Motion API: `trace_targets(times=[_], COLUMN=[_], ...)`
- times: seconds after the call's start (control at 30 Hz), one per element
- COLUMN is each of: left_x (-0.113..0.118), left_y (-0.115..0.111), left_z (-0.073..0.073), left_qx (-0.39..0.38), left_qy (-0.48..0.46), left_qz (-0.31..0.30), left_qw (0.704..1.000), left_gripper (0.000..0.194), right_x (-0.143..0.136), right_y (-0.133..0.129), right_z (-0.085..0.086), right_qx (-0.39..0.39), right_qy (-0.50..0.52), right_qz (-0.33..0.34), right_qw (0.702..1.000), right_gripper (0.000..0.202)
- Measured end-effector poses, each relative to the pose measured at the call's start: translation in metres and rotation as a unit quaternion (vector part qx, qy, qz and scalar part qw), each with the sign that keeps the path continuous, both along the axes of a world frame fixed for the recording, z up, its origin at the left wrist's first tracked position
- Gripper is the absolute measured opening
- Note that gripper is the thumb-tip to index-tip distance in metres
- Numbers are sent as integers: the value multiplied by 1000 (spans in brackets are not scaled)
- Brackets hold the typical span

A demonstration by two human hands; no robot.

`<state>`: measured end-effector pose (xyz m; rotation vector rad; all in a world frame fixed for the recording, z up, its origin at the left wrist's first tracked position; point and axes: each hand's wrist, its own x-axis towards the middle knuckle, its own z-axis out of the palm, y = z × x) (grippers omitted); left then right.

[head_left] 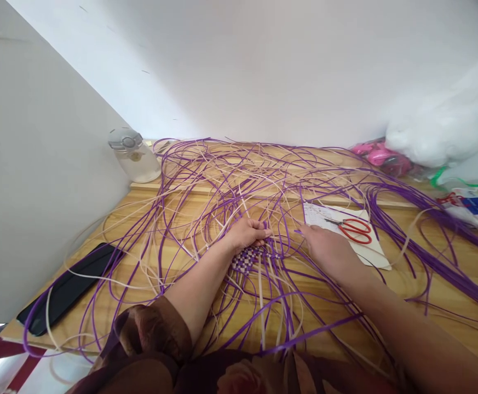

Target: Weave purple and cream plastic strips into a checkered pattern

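A small checkered woven piece [245,260] in purple and beige lies on the wooden table, with long loose strips running out from it on all sides. My left hand [249,234] rests at its upper edge, thumb and fingers pinched together on the weaving. To the right, my right hand [327,249] is closed, with the end of a purple strip [298,231] showing at its fingertips. Beige strips [260,295] and purple strips trail from the weave toward my body. My fingers hide part of the woven edge.
Red-handled scissors [356,230] lie on a sheet of paper [374,253] at the right. Beyond is a thick bundle of purple strips [439,257]. A black phone-like slab [68,290] and a clear jug [138,158] are at the left. Plastic bags [439,128] stand back right.
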<state>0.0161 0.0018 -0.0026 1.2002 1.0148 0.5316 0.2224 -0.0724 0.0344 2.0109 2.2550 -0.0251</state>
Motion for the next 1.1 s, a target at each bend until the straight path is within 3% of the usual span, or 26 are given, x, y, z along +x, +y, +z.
trace_targets(times=[0.13,0.27,0.4,0.57,0.77,0.93,1.1], left_x=[1,2,1,1,1,1,0], left_y=[-1,0,1,2,2,2,2], left_z=[1,-1,-5,-8,-10,-5,-2], left_qx=[9,6,28,57,57,39,14], left_qy=[4,9,16,35,34,24,21], left_qz=[6,16,7,-5,-13,-10,-12], left_qw=[1000,1000,999,998,998,999,1000], left_gripper=[26,25,26,24,21,17,14], right_x=[-6,-6,-6,-19,-31,-32,-31], right_y=[18,18,12,20,37,35,25], right_z=[-1,-6,-8,-12,-27,-36,-38], right_qx=[7,66,117,134,186,247,250], right_qy=[-11,129,241,299,415,412,398], right_qz=[48,106,101,95,84,138,143], right_qw=[999,984,958,940,887,866,871], right_gripper=[23,27,39,34,25,21,18])
